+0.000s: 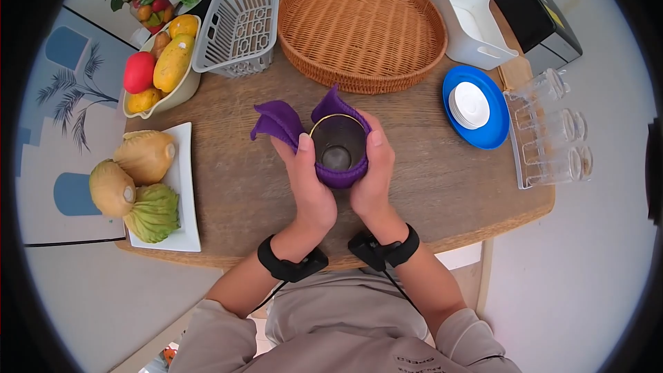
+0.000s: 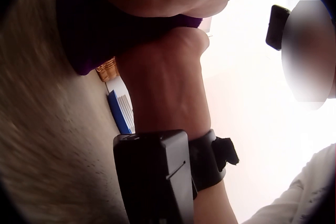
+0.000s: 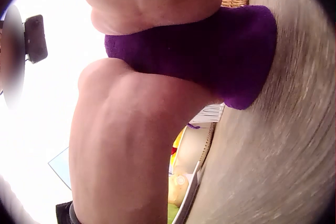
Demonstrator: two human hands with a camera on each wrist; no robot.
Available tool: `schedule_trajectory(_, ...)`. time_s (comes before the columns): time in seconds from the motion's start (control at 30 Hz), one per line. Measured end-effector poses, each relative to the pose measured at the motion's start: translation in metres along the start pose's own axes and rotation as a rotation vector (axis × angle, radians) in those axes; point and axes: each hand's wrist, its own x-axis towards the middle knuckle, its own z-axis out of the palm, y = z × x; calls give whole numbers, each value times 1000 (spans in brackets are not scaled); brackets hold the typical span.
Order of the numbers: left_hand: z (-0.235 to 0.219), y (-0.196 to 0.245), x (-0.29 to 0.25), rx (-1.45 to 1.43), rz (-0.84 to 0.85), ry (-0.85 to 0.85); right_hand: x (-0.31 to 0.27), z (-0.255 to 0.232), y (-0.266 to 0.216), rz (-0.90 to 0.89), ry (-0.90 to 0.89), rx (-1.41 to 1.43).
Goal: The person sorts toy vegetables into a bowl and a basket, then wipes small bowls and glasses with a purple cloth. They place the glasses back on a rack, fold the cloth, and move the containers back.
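A dark-tinted glass (image 1: 338,150) with a gold rim is wrapped round its outside in a purple cloth (image 1: 338,177). From the left side my left hand (image 1: 309,183) grips the wrapped glass, its thumb up at the rim. My right hand (image 1: 373,173) holds the opposite side, thumb likewise near the rim. Loose corners of the cloth stick out beyond the glass, one to the left and one at the back. In the right wrist view, the purple cloth (image 3: 247,56) shows between both hands, close over the wooden table (image 3: 278,108). The fingers behind the cloth are mostly hidden.
A round wicker tray (image 1: 362,27) and a grey plastic basket (image 1: 238,27) stand at the back. Left are a fruit bowl (image 1: 181,97) and a white plate (image 1: 186,186) of vegetables. Right are a white bin (image 1: 476,27), a blue plate (image 1: 494,135) with small dishes, and racked glass mugs (image 1: 559,128).
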Motion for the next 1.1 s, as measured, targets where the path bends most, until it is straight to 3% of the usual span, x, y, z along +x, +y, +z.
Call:
schedule_trajectory(0.13,-11,-18,6,118,72,8,9,-4,-3,95,-104,111)
schedule_trajectory(0.3,-14,-21,6,20,0,35,32,-20,-11,214,-378,167)
schedule_trajectory(0.5,3,-3,7,62,-32,26,31,-19,-10,221,-377,239)
schedule_trajectory(0.6,-5,-2,11,52,-29,-120,29,-21,-10,219,-390,262)
schedule_trajectory(0.9,-1,0,24,-40,-141,-64,30,-18,-9,178,-355,168)
schedule_trajectory(1.1,-3,20,34,337,73,-218,28,-18,-8,146,-350,110)
